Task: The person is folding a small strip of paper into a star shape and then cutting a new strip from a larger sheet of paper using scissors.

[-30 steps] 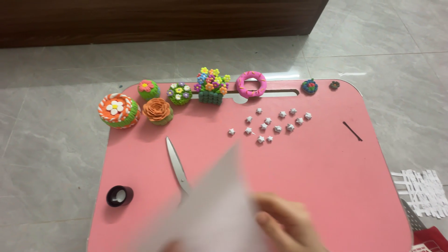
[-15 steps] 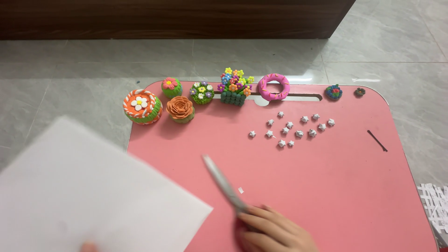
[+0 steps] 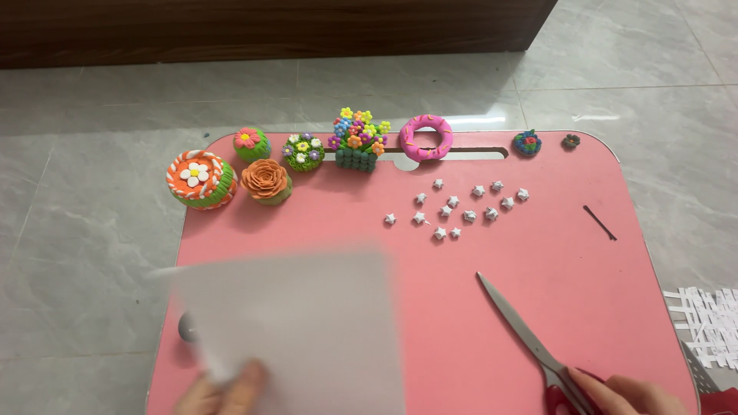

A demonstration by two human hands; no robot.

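My left hand [image 3: 223, 390] holds a white sheet of paper [image 3: 296, 323] by its near edge; the blurred sheet hangs over the front left of the pink table [image 3: 538, 253]. At the bottom right edge of the view my right hand [image 3: 630, 393] grips the red handles of a pair of scissors [image 3: 523, 330], whose closed silver blades point up and to the left over the table. Several small white folded paper stars [image 3: 461, 206] lie scattered in the table's middle, beyond the scissor tips.
Along the far edge stand clay models: an orange-and-white cake [image 3: 201, 178], an orange rose [image 3: 266, 181], flower pots [image 3: 304, 152], a flower basket [image 3: 357, 140], a pink doughnut [image 3: 427, 137]. A dark hairpin [image 3: 600, 223] lies right. White paper strips [image 3: 707, 315] rest on the floor.
The paper sheet came back from the left floor side onto the table's front left. My right hand carried the scissors from the middle to the right front corner.
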